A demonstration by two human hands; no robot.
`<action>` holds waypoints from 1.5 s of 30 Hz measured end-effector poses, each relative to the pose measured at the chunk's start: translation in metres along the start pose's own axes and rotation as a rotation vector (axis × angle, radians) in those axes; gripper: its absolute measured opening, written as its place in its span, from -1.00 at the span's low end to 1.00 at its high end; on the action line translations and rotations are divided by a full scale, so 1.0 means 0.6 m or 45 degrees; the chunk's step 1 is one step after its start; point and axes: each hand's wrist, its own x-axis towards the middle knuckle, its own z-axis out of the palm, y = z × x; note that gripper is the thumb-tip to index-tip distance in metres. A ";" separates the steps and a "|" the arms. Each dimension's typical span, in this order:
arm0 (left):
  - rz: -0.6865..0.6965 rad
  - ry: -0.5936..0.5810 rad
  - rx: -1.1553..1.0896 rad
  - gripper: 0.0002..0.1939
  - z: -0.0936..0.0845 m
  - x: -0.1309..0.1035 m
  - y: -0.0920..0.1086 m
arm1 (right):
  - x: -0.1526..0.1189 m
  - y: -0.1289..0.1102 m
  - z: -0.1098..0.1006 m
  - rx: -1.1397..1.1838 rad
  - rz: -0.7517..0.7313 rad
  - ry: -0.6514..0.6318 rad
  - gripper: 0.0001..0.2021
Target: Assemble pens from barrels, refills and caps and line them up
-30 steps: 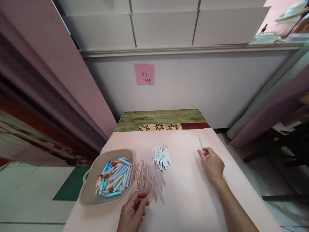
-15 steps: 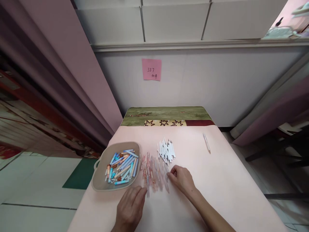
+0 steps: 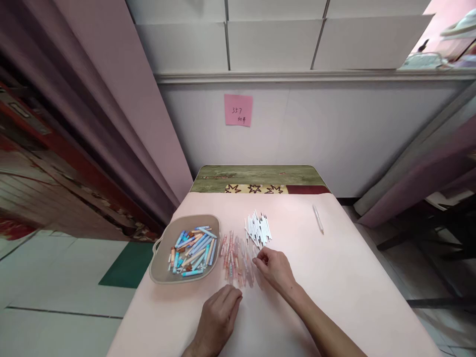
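Clear and pink-patterned pen barrels (image 3: pixel 231 255) lie side by side in a loose bunch on the pink-covered table. My left hand (image 3: pixel 217 317) is closed just below their near ends, fingertips pressed together; anything held there is hidden. At the bunch's right edge, my right hand (image 3: pixel 275 270) has thumb and forefinger pinched beside the clear barrels. I cannot make out whether one is between those fingers. Just beyond the barrels is a pile of thin white pen refills (image 3: pixel 259 228) with dark tips.
A beige basket (image 3: pixel 154 265) at the left holds many blue, orange and brown pen parts (image 3: pixel 195 250). One white pen (image 3: pixel 318 219) lies alone at the right. Behind the table is a white wall with a pink sticky note (image 3: pixel 238 110); a purple curtain (image 3: pixel 148 124) hangs at the left.
My left hand has moved right along the near ends of the barrels, its fingers drawn more tightly together. My right hand has shifted slightly up and left. The view has tilted a little.
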 end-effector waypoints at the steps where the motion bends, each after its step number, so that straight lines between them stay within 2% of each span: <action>1: 0.003 -0.060 0.022 -0.85 -0.001 -0.006 -0.005 | 0.002 -0.008 0.004 -0.014 -0.016 -0.022 -0.85; 3: -0.039 -0.134 0.043 -0.84 -0.004 -0.017 -0.015 | 0.006 -0.026 0.016 -0.069 -0.044 -0.057 -0.88; 7: -0.132 -0.126 0.038 -0.86 -0.008 -0.035 -0.026 | 0.018 -0.059 0.043 -0.223 -0.075 -0.020 -0.80; 11: -0.240 -0.161 -0.093 -0.87 -0.014 -0.034 -0.020 | 0.041 -0.071 0.059 -0.194 0.060 -0.041 -0.78; 16: -0.584 -0.128 -0.381 -0.83 -0.015 -0.004 -0.008 | 0.062 -0.049 0.038 0.018 0.130 -0.096 -0.79; 20: -0.942 -0.055 -0.849 -0.73 0.000 0.031 -0.002 | 0.061 -0.030 0.010 0.225 0.116 -0.183 -0.67; 22: -1.010 -0.044 -0.955 -0.67 0.004 0.046 0.003 | 0.055 -0.026 0.001 0.286 0.111 -0.206 -0.63; 23: -0.978 -0.050 -0.904 -0.67 0.003 0.052 0.005 | 0.050 -0.025 -0.002 0.303 0.110 -0.205 -0.63; 25: -0.816 -0.075 -0.610 -0.71 -0.001 0.060 0.009 | 0.039 -0.020 -0.005 0.310 0.114 -0.170 -0.68; 28: -0.625 -0.234 -0.076 -0.78 -0.004 0.064 0.013 | 0.018 -0.006 -0.004 0.150 0.172 -0.069 -0.77; 31: -0.680 -0.476 0.244 -0.77 0.005 0.070 0.017 | -0.003 0.012 -0.001 -0.060 0.238 -0.037 -0.81; 33: -0.728 -0.576 0.371 -0.75 0.014 0.080 0.020 | -0.013 0.023 0.000 -0.109 0.254 -0.067 -0.80; 38: -0.826 -0.668 0.465 -0.70 0.028 0.103 0.020 | -0.018 0.040 -0.007 -0.134 0.229 -0.078 -0.73; 45: -0.967 -0.553 0.207 -0.82 0.028 0.105 -0.004 | 0.040 0.019 -0.013 -0.218 0.137 0.066 -0.79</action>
